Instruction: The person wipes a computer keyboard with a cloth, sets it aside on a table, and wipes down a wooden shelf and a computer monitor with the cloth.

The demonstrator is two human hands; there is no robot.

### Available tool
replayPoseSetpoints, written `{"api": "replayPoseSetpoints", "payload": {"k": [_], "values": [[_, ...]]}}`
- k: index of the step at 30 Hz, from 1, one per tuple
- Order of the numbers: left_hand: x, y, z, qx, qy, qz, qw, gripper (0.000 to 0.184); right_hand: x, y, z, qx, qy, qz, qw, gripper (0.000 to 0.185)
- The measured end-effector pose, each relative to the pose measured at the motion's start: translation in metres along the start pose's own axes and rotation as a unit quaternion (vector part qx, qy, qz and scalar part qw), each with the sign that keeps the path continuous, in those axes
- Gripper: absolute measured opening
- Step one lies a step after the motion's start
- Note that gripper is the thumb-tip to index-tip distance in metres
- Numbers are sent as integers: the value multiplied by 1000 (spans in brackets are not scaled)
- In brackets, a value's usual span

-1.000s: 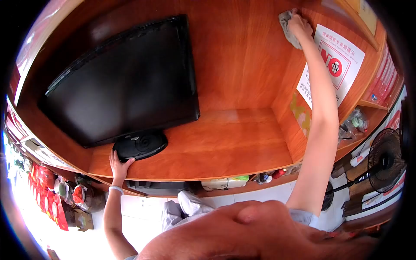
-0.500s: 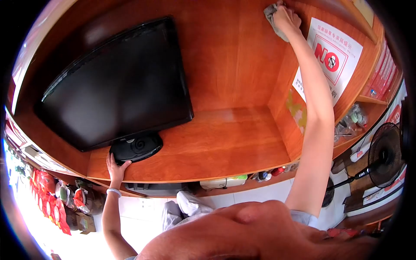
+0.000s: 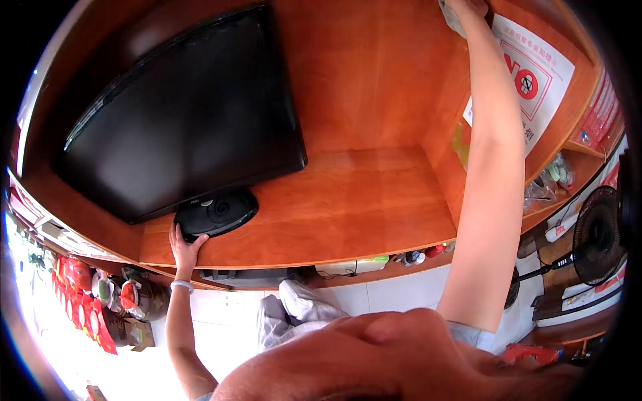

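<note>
A black monitor (image 3: 184,120) stands tilted in view on a reddish-brown wooden shelf (image 3: 354,214), its screen dark. At the front left edge of the monitor's oval stand (image 3: 221,212) rests my left hand (image 3: 186,248), thumb and fingers spread against the base. My right arm reaches up to the far right corner of the compartment. There my right hand (image 3: 471,8), partly cut off by the top of the view, is closed on a grey cloth (image 3: 452,19) pressed near the back and side panels.
A paper no-smoking notice (image 3: 545,80) is fixed to the right side panel, partly behind my arm. Bottles and boxes fill the ledge below the shelf. A black fan (image 3: 595,234) stands at right; red packages (image 3: 79,277) hang at lower left.
The right hand and cloth have moved higher, partly out of view. The whole view has shifted slightly. My left hand stays at the monitor's stand.
</note>
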State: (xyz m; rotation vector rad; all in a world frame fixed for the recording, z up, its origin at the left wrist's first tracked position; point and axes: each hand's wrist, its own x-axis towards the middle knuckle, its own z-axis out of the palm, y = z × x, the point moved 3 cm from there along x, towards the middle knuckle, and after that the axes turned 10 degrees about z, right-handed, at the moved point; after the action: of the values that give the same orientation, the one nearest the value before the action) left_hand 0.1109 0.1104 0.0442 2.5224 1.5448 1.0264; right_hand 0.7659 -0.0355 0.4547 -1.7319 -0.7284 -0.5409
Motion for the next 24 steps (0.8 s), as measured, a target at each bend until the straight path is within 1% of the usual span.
{"api": "replayPoseSetpoints", "payload": {"k": [1,2,3,4,5,7,8,9,11,12,13,14,15,16,17,18,19,20,21,22,23,24], "values": [[0,1,1,1,-2,0,1000,89,9,8,7,102,-56,50,992,32],[0,1,1,-1,-3,-1,1000,90,7,8,7,100,-57,51,992,32],[0,0,1,-1,-6,-1,1000,90,5,3,2,-132,56,-36,989,30],[0,0,1,2,-8,-2,1000,90,-2,-6,-3,-356,164,-121,912,28],[0,0,2,4,-10,-5,1000,90,-4,-11,-7,-359,162,-120,912,28],[0,3,0,4,-14,-9,1000,90,-16,-15,-12,-337,11,13,941,29],[0,3,0,5,-14,-13,1000,90,-26,-3,-12,-258,-46,49,964,32],[0,2,1,3,-20,-13,1000,90,-25,14,-4,-263,-48,50,962,32],[0,0,1,4,-10,-14,1000,89,-25,55,19,-364,-37,18,930,35],[-1,0,1,7,-15,-20,1000,89,-38,69,25,-378,-45,6,925,37],[0,1,2,6,-16,-18,1000,89,-52,74,26,-389,-51,-7,920,39],[0,2,1,4,-15,-13,1000,89,-77,65,19,-365,-85,10,927,42],[0,3,0,3,-12,-9,1000,89,-80,80,26,-372,-72,6,925,43],[1,3,-1,2,-10,-10,1000,89,-96,79,24,-371,-106,7,923,41],[0,2,0,2,-9,-9,1000,90,-102,94,33,-381,-97,9,919,36],[0,0,1,1,-8,-8,1000,90,-112,109,40,-393,-105,-10,914,30],[-1,-1,1,2,-7,-11,1000,90,-130,114,43,-394,-112,12,912,26],[-1,-2,2,13,-5,-3,1000,90,-145,130,51,-406,-133,11,904,28],[-1,-2,2,24,-3,3,1000,91,-163,140,58,-416,-133,24,899,36],[-1,-1,2,26,-6,0,1000,91,-172,165,72,-438,-150,35,886,34],[-1,1,1,30,-5,-5,1000,90,-187,168,76,-458,-180,52,869,30],[-1,1,1,30,-1,-3,1000,90,-201,174,77,-467,-244,65,848,28]]}}
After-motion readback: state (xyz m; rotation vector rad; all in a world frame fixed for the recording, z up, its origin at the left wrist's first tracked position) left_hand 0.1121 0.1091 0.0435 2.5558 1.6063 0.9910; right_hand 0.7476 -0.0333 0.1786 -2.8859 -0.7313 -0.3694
